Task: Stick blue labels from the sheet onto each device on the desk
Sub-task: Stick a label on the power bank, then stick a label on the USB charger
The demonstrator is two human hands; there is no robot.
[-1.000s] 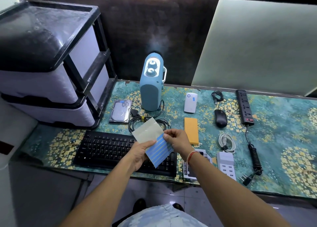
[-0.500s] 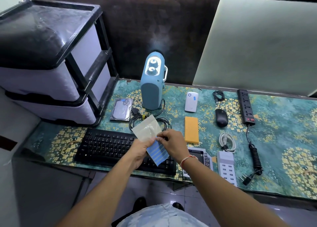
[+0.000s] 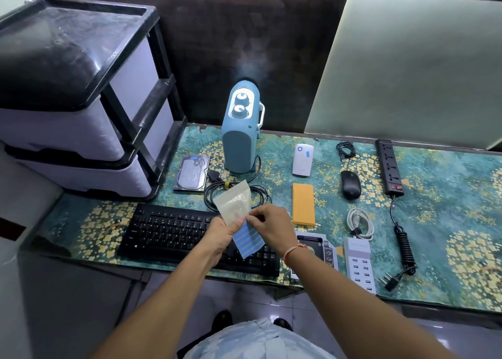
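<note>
My left hand (image 3: 221, 236) holds the label sheet (image 3: 248, 240) above the black keyboard (image 3: 173, 233); the sheet's upper part is bare backing, its lower part carries blue strips. My right hand (image 3: 269, 224) pinches the top edge of the blue strips at the sheet's middle. A blue label shows on the hard drive (image 3: 192, 172) and on the white power bank (image 3: 303, 159). The blue heater (image 3: 240, 136), orange power bank (image 3: 303, 204), black mouse (image 3: 350, 184), power strip (image 3: 389, 167) and white USB charger (image 3: 360, 261) lie around; I see no label on them.
A black and grey drawer unit (image 3: 76, 100) stands at the desk's left end. A coiled black cable (image 3: 233, 194) lies behind the sheet, a white cable (image 3: 360, 222) and a small black cable (image 3: 345, 150) to the right. A drive caddy (image 3: 315, 247) lies under my right wrist.
My right hand has slid left along the sheet, from its right edge to a pinch at its middle. The sheet has tilted more upright in my left hand.
</note>
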